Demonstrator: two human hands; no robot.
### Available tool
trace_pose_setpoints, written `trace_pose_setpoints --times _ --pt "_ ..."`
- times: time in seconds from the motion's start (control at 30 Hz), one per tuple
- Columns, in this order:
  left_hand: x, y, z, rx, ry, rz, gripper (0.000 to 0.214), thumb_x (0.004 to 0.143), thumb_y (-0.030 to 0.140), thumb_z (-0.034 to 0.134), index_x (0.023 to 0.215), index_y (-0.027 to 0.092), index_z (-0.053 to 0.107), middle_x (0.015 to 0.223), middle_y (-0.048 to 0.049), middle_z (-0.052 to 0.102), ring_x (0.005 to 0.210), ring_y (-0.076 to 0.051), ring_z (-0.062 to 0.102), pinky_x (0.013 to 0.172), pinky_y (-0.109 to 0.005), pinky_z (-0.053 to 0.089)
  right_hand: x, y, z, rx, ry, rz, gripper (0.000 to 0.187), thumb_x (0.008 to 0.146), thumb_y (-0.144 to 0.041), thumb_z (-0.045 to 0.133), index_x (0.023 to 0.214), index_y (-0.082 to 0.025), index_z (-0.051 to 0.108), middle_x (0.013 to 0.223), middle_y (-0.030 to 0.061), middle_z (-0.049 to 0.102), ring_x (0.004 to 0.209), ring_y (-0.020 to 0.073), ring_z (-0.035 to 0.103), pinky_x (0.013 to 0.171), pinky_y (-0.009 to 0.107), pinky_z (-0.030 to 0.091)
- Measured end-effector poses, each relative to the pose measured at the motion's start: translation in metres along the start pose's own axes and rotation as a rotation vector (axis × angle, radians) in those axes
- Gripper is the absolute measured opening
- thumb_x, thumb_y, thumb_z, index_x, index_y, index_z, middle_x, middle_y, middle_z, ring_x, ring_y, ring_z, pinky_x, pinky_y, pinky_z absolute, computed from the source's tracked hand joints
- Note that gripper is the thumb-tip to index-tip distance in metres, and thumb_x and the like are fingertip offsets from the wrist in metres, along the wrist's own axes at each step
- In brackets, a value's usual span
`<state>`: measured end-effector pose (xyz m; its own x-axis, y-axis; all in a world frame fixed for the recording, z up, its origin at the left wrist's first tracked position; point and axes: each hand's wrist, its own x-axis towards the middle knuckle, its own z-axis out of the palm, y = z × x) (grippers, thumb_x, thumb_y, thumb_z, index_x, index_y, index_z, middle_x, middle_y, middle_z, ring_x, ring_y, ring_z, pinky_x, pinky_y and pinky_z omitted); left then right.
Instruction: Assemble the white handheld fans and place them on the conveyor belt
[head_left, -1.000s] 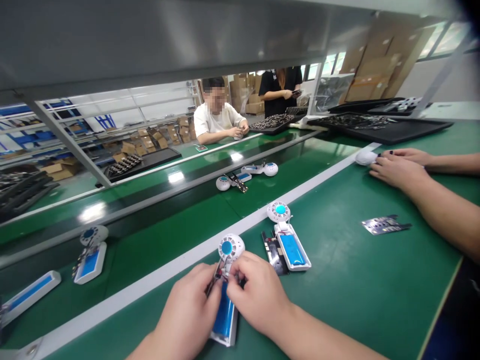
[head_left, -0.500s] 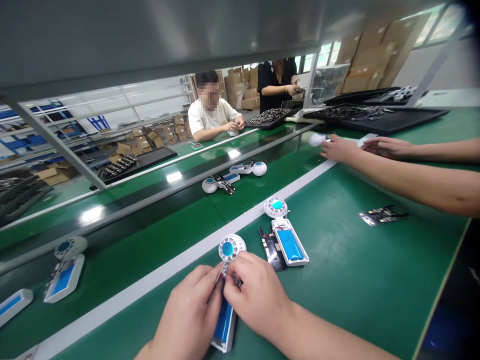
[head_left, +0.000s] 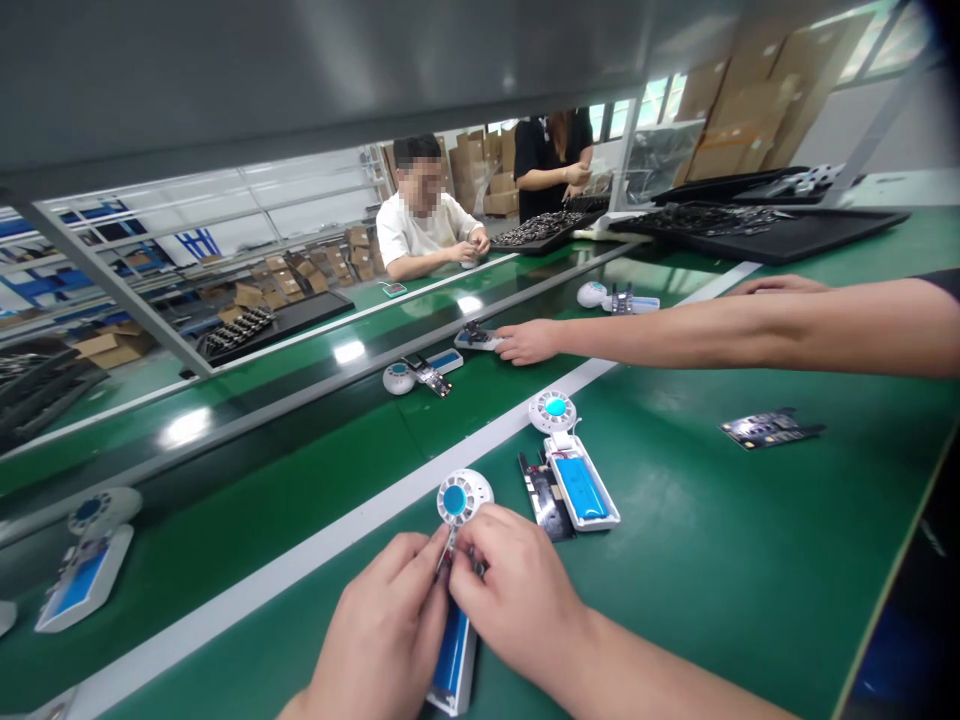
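Close in front of me lies an opened white handheld fan (head_left: 454, 655), its round head with a blue centre pointing away and a blue battery in its handle. My left hand (head_left: 382, 620), closed in a pinch, holds a thin part seen edge-on near the fan's neck; it looks like a circuit board. My right hand (head_left: 517, 590) has its fingers bent and pressed together at the same neck, covering what they grip. Just right of my hands lies a second opened fan (head_left: 583, 485), with a dark circuit board (head_left: 546, 500) beside its handle.
Beyond a white strip (head_left: 300, 545), a green belt (head_left: 247, 500) carries several opened fans. A co-worker's arm (head_left: 675, 335) reaches across from the right, hand on one. A loose circuit board (head_left: 771, 428) lies at right. Black trays (head_left: 825, 235) stand behind; two people work beyond.
The fans on the belt have shifted left. The co-worker's hand has let go of one fan on the belt and reached to another. My hands stay at the fan's neck, almost unmoved.
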<state>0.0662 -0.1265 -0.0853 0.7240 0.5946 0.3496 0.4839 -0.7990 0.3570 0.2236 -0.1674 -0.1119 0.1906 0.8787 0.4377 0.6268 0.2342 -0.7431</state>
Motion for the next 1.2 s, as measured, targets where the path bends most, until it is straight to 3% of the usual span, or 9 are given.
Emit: trace_pose_setpoints --times 0.37,0.47,0.53,0.7,0.83,0.93,1.03,1.13,1.2 --pt "0.001 0.0 -0.003 -0.008 -0.096 -0.002 0.036 0.097 0.02 0.041 0.126 0.019 0.062 0.083 -0.0073 0.061 0.068 -0.018 0.062 0.059 -0.028 0.053 -0.005 0.005 0.0 -0.059 -0.016 -0.133 0.021 0.086 -0.011 0.043 0.066 -0.019 0.048 0.071 0.0033 0.056 0.068 0.0171 0.053 0.063 0.03 0.036" --pt "0.007 0.004 -0.004 -0.202 -0.102 -0.145 0.032 0.097 0.025 0.043 0.11 0.02 0.071 0.084 -0.007 0.064 0.073 -0.018 0.063 0.066 -0.028 0.052 -0.002 0.005 0.002 -0.061 -0.006 -0.113 0.021 0.085 -0.01 0.045 0.067 -0.019 0.052 0.071 0.0029 0.058 0.068 0.017 0.054 0.063 0.03 0.037" --pt "0.013 -0.001 -0.007 -0.371 -0.082 -0.33 0.027 0.094 0.029 0.049 0.099 0.021 0.074 0.084 -0.0052 0.068 0.078 -0.019 0.065 0.072 -0.029 0.052 0.002 0.006 0.001 -0.049 0.004 -0.084 0.019 0.085 -0.011 0.048 0.07 -0.019 0.057 0.073 0.0026 0.06 0.069 0.0173 0.056 0.064 0.029 0.039" --pt "0.034 -0.057 -0.033 -0.506 0.134 -0.838 0.029 0.08 0.032 0.062 0.101 0.017 0.075 0.083 -0.0044 0.076 0.075 -0.023 0.069 0.065 -0.029 0.05 0.007 0.013 -0.009 -0.046 0.058 -0.039 0.013 0.087 -0.018 0.053 0.089 -0.019 0.066 0.081 0.0045 0.063 0.075 0.0203 0.06 0.066 0.031 0.045" --pt "0.05 -0.118 -0.082 -0.318 0.383 -1.003 0.037 0.084 0.029 0.06 0.118 0.013 0.067 0.104 -0.0116 0.073 0.092 -0.03 0.068 0.076 -0.037 0.051 0.008 0.015 -0.015 -0.058 0.093 -0.02 0.016 0.089 -0.018 0.049 0.087 -0.019 0.065 0.082 0.0054 0.063 0.076 0.021 0.063 0.066 0.031 0.048" --pt "0.066 -0.14 -0.104 -0.252 0.457 -1.039 0.041 0.088 0.027 0.064 0.127 0.017 0.058 0.131 -0.0127 0.059 0.114 -0.03 0.059 0.093 -0.045 0.048 0.009 0.013 -0.014 -0.061 0.091 -0.022 0.017 0.09 -0.019 0.048 0.086 -0.019 0.065 0.082 0.0054 0.064 0.077 0.0215 0.063 0.066 0.032 0.05" --pt "0.088 -0.142 -0.087 -0.354 0.402 -1.059 0.036 0.094 0.032 0.062 0.126 0.018 0.057 0.13 -0.0094 0.058 0.111 -0.025 0.06 0.092 -0.046 0.051 0.01 0.013 -0.012 -0.068 0.067 -0.026 0.018 0.09 -0.018 0.048 0.086 -0.019 0.065 0.083 0.0056 0.064 0.076 0.0213 0.064 0.065 0.031 0.05" --pt "0.113 -0.137 -0.043 -0.531 0.322 -1.122 0.032 0.095 0.034 0.061 0.121 0.016 0.06 0.119 -0.0084 0.063 0.099 -0.021 0.065 0.083 -0.041 0.056 0.009 0.016 -0.011 -0.085 0.049 -0.032 0.017 0.089 -0.017 0.049 0.085 -0.02 0.065 0.082 0.0051 0.063 0.074 0.0202 0.063 0.064 0.03 0.05" --pt "0.128 -0.137 -0.018 -0.614 0.341 -1.145 0.033 0.095 0.034 0.061 0.122 0.016 0.059 0.12 -0.0086 0.063 0.099 -0.021 0.065 0.083 -0.041 0.057 0.008 0.019 -0.011 -0.103 0.033 -0.041 0.017 0.089 -0.016 0.048 0.084 -0.02 0.064 0.081 0.0046 0.063 0.073 0.0196 0.063 0.064 0.03 0.05"
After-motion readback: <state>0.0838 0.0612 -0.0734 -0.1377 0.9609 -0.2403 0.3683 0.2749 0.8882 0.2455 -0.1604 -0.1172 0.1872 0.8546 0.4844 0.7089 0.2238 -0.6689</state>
